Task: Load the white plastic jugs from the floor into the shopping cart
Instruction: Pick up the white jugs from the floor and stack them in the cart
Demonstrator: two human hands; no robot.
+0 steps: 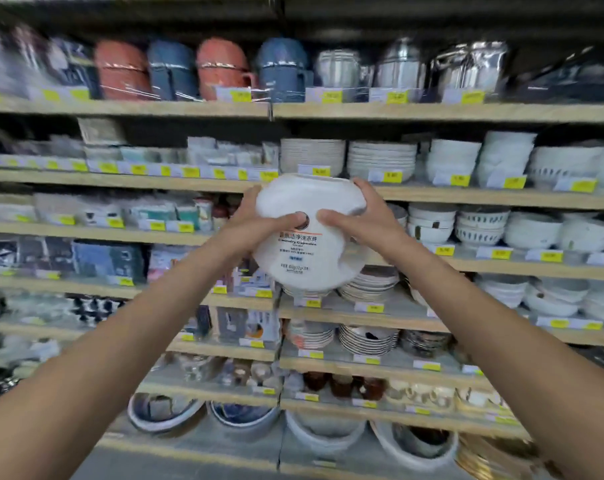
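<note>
A tall wall of wooden shelving (pixel 466 197) filled everything ahead of the person, tier above tier, most of it smeared with blur. Along the bottom tier stood wide basins (pixel 165 410), some patterned and some white. On the right-hand side the middle tiers carried white bowls (pixel 452 161) and stacks of plates (pixel 381 161). The top tier held red and blue lidded containers (pixel 120 71), with steel pots (pixel 400 67) to their right. The packets on the left side were too blurred for me to make out.

Both bare forearms reached up and forward from the lower corners and met at the middle. Between them was one white plastic jug (pixel 304 265), held up in the air in front of the plate tiers and touching no shelf. Its printed face was turned toward the person, and I could read "Laundry Capsules" on it, under a small dark round mark.

The left hand (pixel 259 220) gripped the jug's left side, fingers wrapped behind it and thumb laid across the front near the mark. The right hand (pixel 359 216) clasped the right side the same way, fingers curled over the upper shoulder and thumb pressed on the front. The two thumbs lay close together but did not touch.

Small yellow price tags (pixel 392 176) ran along every shelf edge.
</note>
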